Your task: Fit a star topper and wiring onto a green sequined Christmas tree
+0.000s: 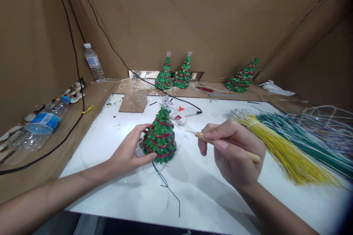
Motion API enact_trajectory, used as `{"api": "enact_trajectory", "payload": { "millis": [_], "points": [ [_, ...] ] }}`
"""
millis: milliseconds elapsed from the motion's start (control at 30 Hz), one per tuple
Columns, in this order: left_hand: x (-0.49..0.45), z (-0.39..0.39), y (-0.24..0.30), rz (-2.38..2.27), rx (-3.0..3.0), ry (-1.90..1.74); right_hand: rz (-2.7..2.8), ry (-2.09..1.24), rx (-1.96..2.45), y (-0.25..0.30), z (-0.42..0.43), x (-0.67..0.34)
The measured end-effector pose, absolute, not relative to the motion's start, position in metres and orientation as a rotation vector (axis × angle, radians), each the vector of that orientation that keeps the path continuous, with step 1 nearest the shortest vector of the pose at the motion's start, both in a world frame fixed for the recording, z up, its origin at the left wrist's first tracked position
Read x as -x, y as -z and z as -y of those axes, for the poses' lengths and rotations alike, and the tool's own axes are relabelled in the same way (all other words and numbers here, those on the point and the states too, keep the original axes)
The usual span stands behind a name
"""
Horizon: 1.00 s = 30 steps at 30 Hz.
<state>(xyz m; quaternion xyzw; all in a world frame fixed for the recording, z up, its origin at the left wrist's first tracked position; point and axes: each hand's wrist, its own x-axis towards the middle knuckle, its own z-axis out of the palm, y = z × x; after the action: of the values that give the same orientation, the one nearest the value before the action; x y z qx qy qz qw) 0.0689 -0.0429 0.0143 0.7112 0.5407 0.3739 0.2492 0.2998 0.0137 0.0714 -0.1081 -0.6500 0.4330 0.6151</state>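
Observation:
A small green Christmas tree (161, 136) with red garland and a clear star (166, 101) on top stands upright on the white board. Around its left side curls my left hand (137, 146), thumb at the lower front and fingers behind. My right hand (234, 150) grips the wooden handle of an awl (211, 140). The thin metal shaft points left, and its tip is at or close to the tree's upper right side; whether it touches I cannot tell. From the tree's base a dark green wire (170, 188) trails toward the front edge.
Behind the tree lies a white glue gun (183, 114), its black cable running up left. Yellow (292, 154) and green wire bundles (298, 132) lie at right. More small trees (163, 75) stand at the back. A cardboard piece (134, 101) and plastic bottles (42, 126) are at left.

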Motion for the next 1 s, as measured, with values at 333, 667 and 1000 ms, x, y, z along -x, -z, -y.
{"api": "enact_trajectory", "payload": {
  "millis": [333,667,1000],
  "points": [
    [-0.0672,0.0419,-0.0122,-1.472,-1.994,-1.025,1.516,-1.000,0.252,-0.0720,-0.0140,-0.2997],
    [-0.0674,0.0419,-0.0116,-1.485,-2.021,-1.025,1.517,-1.022,0.228,-0.0698,-0.0146,-0.2997],
    [-0.0668,0.0422,-0.0120,-1.478,-2.011,-1.018,1.520,-1.023,0.240,-0.0708,-0.0142,-0.2987]
  ]
}}
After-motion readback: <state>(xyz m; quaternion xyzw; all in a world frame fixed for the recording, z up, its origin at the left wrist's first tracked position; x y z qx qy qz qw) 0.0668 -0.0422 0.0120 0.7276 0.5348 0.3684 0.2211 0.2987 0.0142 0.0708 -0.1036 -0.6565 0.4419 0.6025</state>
